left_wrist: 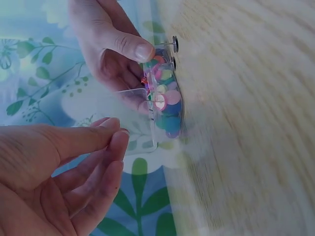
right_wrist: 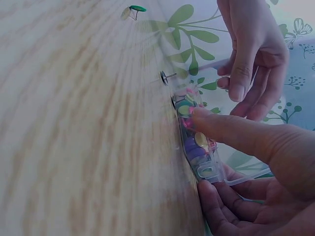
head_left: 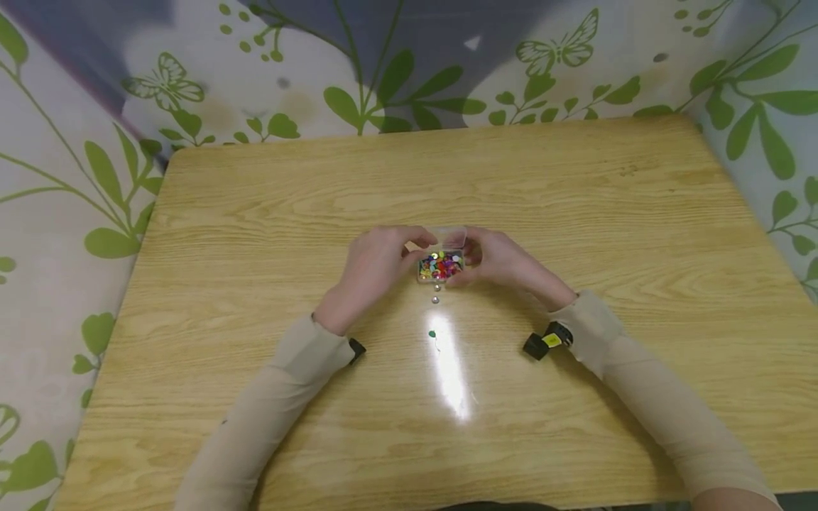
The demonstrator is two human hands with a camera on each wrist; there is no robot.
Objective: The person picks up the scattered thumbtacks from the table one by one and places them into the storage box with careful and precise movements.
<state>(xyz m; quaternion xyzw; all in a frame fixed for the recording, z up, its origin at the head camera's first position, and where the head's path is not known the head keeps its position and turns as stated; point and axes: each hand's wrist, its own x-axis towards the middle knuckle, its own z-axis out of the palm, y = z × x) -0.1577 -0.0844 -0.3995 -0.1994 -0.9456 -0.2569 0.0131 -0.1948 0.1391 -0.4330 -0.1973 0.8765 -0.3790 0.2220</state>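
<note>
A small clear plastic box (head_left: 420, 277) full of multicoloured thumbtacks (head_left: 441, 265) stands on the table, its transparent lid (head_left: 455, 236) raised at the far side. My right hand (head_left: 501, 261) grips the box, thumb along the near side and fingers round the right end. To the left of the box and a little above it, my left hand (head_left: 377, 264) hovers with bent fingers. Its thumb and index tips come close together in the left wrist view, with nothing visible between them. Two silver thumbtacks (head_left: 436, 299) lie just in front of the box, points up.
A green thumbtack (head_left: 432, 333) lies nearer on the wooden table (head_left: 255, 234), beside a bright light reflection. Walls with a green leaf pattern (head_left: 396, 85) border the table's far edge and sides. A black wrist camera (head_left: 537, 346) sits below the right wrist.
</note>
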